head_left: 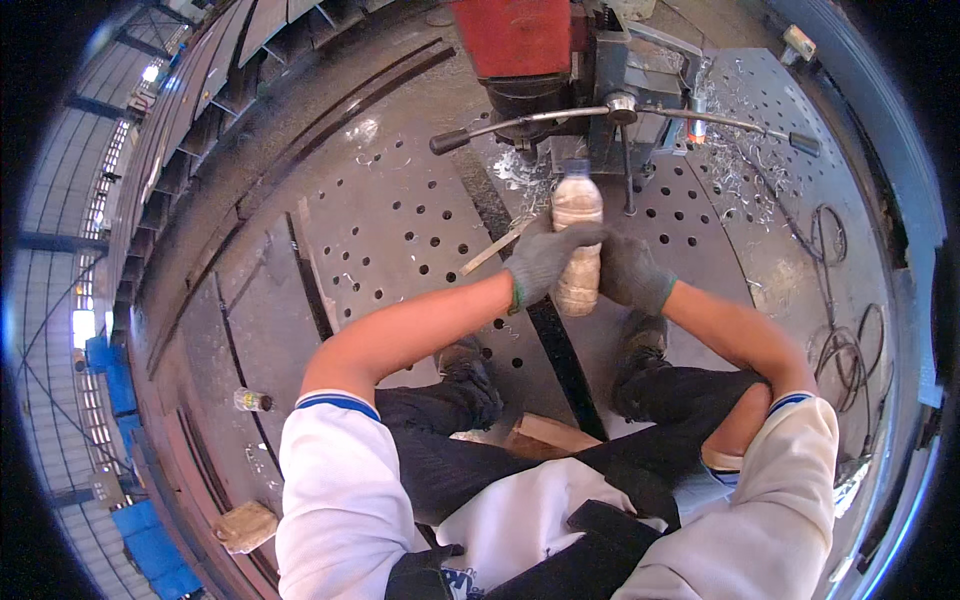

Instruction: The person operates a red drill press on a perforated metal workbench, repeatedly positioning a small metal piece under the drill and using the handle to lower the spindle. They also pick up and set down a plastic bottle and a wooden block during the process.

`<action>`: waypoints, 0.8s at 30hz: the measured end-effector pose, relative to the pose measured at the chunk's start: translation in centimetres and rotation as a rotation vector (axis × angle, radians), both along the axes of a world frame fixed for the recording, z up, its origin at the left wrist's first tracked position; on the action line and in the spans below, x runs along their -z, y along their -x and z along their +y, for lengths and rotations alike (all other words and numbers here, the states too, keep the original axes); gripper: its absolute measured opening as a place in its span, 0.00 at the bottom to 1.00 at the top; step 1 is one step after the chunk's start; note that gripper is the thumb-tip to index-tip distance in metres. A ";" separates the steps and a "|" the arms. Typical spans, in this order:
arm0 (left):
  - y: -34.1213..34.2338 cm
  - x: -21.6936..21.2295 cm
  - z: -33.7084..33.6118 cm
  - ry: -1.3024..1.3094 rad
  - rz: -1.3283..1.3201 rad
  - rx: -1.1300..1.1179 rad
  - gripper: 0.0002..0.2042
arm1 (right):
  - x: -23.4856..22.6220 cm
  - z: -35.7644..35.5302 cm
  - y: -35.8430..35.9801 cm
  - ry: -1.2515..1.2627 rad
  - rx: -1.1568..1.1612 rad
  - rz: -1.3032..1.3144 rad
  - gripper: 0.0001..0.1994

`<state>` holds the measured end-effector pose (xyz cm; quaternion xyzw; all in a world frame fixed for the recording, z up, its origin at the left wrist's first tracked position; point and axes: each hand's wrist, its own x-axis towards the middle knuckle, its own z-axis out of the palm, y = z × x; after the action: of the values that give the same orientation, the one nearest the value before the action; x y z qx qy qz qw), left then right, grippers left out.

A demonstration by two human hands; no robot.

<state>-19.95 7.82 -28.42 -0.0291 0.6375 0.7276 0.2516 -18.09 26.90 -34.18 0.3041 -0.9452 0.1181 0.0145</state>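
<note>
Gripping a plastic bottle (577,208) between both gloved hands, in the middle of the scene toward the far side, just short of a drill machine (520,40) with a red housing. Looks pale and cloudy, cream to light tan, with browner patches toward the base; ringed with ribs, rounded at the shoulder and topped with a dark blue cap (576,167), slightly blurred. Points cap end far, base near.

Wrapped around the left side by the left hand (545,262), fingers curled in and crossing the middle of the bottle. Pressed from the right by the right hand (632,270), fingers bent in against it; not possible to tell how far around, being partly hidden. Covered, both of them, in grey gloves with green cuffs.

Set beyond the cap, a spoked handle (622,108) with dark grips. Spread below, a metal plate (400,215) with rows of holes, strewn far right with curly shavings (740,160). Lying near, between the boots, a wooden block (550,436).
</note>
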 end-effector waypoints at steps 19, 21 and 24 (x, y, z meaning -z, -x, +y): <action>8.3 -10.6 -8.9 1.456 1.007 0.163 0.35 | 4.3 4.9 0.1 0.846 0.201 -0.981 0.17; 9.9 -9.0 -9.8 1.435 0.915 0.232 0.32 | 5.6 5.7 -0.1 0.787 0.279 -0.981 0.17; 10.5 -7.3 -10.1 1.470 0.821 0.343 0.27 | 6.9 6.4 0.3 0.505 0.317 -0.935 0.18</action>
<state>-30.46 -2.31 -21.07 0.1776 0.9832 0.0346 0.0250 -18.38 33.33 -41.13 0.0602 -0.8275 0.4597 -0.3167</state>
